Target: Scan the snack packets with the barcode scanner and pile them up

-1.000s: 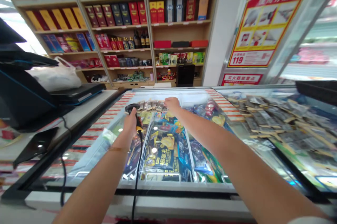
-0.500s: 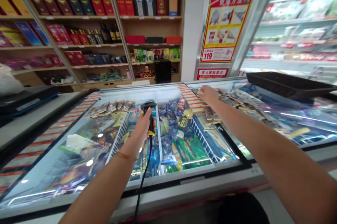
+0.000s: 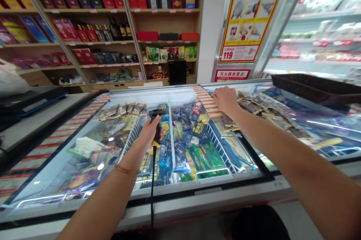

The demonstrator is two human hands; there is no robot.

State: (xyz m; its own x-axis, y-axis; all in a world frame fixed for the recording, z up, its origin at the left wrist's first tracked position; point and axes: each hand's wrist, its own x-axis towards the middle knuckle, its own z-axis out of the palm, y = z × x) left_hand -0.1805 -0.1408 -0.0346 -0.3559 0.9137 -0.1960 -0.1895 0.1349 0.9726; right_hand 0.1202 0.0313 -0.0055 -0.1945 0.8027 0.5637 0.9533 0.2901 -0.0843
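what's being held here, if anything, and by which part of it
The left grip holds a corded scanner by its handle, below the head; whether the right grip holds anything cannot be told.

Chest freezer (image 3: 203, 196) spans the lower half of the frame. Left hand (image 3: 147, 134) at centre-left, around the scanner (image 3: 156, 129), above a basket (image 3: 171, 146) inside the freezer. Cable (image 3: 152, 187) runs from scanner down across the front rim. Right hand (image 3: 226, 99) right of centre, at the left end of the packet heap (image 3: 261, 106). Tray (image 3: 313, 87) at right, behind the heap. Shelves (image 3: 166, 10) behind freezer, upper left to centre; poster (image 3: 246, 25) to their right. Bag (image 3: 11, 82) at left edge.
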